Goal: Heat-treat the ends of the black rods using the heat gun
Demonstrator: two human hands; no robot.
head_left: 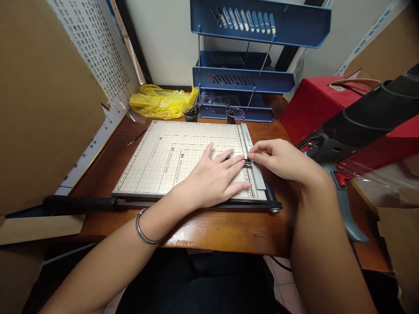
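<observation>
A paper cutter [147, 157] with a cream gridded board lies on the wooden table, its long black-handled blade arm [85, 203] down along the near edge. My left hand [218, 174] rests flat on the board's right half, fingers spread. By its fingertips a small black piece [248, 163] lies against the silver guide rail [258, 174]; most of it is hidden. My right hand [278, 159] is at that rail, thumb and index finger pinched together just above the black piece. Whatever the pinch holds is too small to make out.
Behind the board stand two clear cups, the left cup [191, 114] and the right cup [234, 115], with thin black pieces. A yellow plastic bag [160, 102] and blue tiered tray [244, 80] are further back. At right are a red box [307, 100] and black-and-grey tool [347, 126].
</observation>
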